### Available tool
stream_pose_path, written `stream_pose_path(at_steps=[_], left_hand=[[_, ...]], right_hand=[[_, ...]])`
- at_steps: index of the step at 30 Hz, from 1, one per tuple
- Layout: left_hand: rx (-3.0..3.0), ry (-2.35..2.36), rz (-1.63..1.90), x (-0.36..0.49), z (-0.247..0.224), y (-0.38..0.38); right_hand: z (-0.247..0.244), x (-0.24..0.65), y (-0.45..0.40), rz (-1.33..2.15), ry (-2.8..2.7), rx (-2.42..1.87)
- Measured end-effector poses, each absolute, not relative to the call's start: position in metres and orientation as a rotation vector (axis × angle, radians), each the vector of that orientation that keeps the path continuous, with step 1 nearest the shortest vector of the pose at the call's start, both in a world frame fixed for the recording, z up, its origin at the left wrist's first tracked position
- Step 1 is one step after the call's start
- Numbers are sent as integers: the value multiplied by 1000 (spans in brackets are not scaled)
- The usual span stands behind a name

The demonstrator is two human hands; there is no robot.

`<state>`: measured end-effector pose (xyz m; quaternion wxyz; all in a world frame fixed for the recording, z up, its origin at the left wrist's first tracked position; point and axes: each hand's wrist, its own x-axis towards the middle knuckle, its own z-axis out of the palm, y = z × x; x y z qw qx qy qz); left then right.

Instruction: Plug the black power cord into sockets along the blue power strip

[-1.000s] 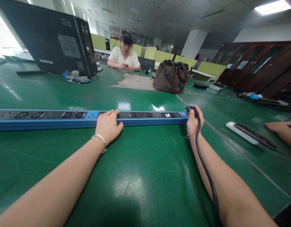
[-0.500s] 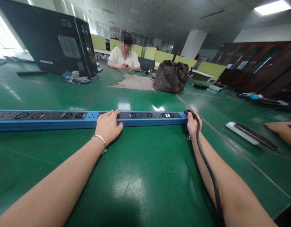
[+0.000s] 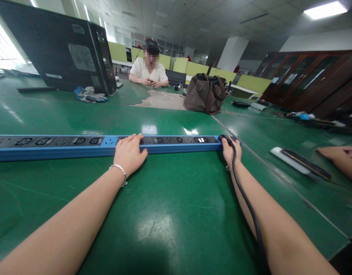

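Observation:
A long blue power strip (image 3: 181, 148) with a row of black sockets lies across the green table, running out of view at the left. My left hand (image 3: 131, 152) rests over its middle, fingers across the top and thumb along the near side. At the strip's right end, my right hand (image 3: 231, 149) is closed around the end piece, its far fingers partly hidden. A thick black cable (image 3: 247, 202) comes out there, passes over my right hand and runs down along my forearm.
Across the table (image 3: 176, 198) sits a person (image 3: 149, 72) with both hands together. A black computer case (image 3: 78, 53) and gloves (image 3: 91, 94) stand at the back left, a brown bag (image 3: 204, 93) at the back. Another person's hand (image 3: 340, 154) is at the right, near a white-and-black bar (image 3: 300, 163).
Both hands stay on the power strip. The whole view has shifted slightly, and my right hand with the strip's end appears a little further left.

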<state>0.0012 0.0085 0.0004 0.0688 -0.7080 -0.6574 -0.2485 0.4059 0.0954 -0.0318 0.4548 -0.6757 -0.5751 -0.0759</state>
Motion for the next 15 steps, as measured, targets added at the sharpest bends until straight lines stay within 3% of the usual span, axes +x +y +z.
stream_pose_path(at_steps=[8,15], left_hand=[[-2152,-1970,-757,2,0,9],[-2144,-1951,-758,1,0,8]], right_hand=[[-26,399,89,-133,-1318,-1787],[-25,398,93,-133,-1402,-1648]])
